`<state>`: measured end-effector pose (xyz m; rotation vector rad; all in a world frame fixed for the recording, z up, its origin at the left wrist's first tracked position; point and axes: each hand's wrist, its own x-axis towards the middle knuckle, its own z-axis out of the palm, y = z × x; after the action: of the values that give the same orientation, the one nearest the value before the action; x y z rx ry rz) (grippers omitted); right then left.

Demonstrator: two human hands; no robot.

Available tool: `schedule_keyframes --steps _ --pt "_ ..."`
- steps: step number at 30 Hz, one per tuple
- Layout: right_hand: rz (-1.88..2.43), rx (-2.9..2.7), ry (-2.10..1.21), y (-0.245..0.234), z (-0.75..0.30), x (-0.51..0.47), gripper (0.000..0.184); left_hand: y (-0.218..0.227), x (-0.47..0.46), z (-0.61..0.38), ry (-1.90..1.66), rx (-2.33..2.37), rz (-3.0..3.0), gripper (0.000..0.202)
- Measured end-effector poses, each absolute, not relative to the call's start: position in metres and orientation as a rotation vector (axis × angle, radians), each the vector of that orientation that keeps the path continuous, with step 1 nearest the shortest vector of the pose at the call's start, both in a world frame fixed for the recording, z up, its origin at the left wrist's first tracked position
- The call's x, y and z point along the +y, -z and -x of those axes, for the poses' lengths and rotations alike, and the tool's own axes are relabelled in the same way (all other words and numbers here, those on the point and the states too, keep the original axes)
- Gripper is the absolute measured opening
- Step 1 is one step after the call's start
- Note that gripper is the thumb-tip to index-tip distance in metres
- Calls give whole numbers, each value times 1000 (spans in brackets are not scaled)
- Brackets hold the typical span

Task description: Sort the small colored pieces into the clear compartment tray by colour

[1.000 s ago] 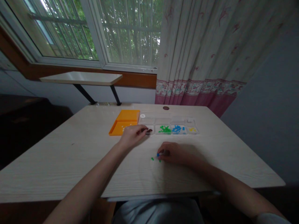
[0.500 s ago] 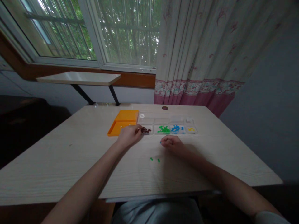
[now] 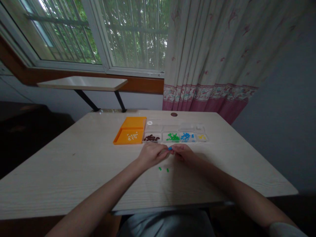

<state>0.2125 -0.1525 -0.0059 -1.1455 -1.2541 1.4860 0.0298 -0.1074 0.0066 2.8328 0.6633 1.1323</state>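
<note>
Above the middle of the table, my two hands meet at a small blue piece [image 3: 170,148]. My right hand [image 3: 184,153] pinches the blue piece between thumb and fingers. My left hand [image 3: 152,154] is closed too, its fingertips against or very near the left end of that piece; anything else between them is too small to make out. Just beyond the hands, clear compartment boxes hold dark brown pieces [image 3: 151,138], green pieces [image 3: 173,136], blue pieces [image 3: 187,136] and yellow pieces [image 3: 201,137]. Two loose green pieces [image 3: 167,170] lie nearer to me.
An open orange case [image 3: 133,122] with small white pieces [image 3: 132,136] lies left of the clear boxes. Behind it, a raised shelf [image 3: 84,83] on black legs stands at the table's back left. A round brown spot [image 3: 174,114] marks the back edge.
My left hand has come right and towards me from the brown pieces to my right hand, uncovering the brown and white pieces. The right hand has barely moved.
</note>
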Motion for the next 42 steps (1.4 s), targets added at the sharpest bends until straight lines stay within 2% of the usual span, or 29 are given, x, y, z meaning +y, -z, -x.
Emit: schedule_keyframes --steps 11,14,17,20,29,33,38,42 --pt "1246 -1323 -1307 7 -213 -150 36 -7 -109 -30 -1158 717 -2778 17" --pt "1270 -1487 -1064 9 -215 -151 32 -7 -108 -30 -1156 688 -2764 18" --pt "1242 -1690 -645 10 -217 -154 22 -7 -106 -30 -1188 695 -2718 19" --pt "1212 -1833 -365 12 -219 -157 22 -8 -105 -29 -1196 688 -2684 19" --pt "1195 -1902 -203 15 -221 -159 16 -4 -103 -27 -1003 627 -2662 20" --pt "1188 -1896 -160 11 -224 -159 15 -9 -102 -24 -835 638 -2575 21" --pt "1188 -1782 29 1 -233 -156 13 -18 -95 -13 -363 468 -2509 22" --pt "1107 -1705 176 -5 -237 -154 10 -16 -89 -9 -143 366 -2454 23"
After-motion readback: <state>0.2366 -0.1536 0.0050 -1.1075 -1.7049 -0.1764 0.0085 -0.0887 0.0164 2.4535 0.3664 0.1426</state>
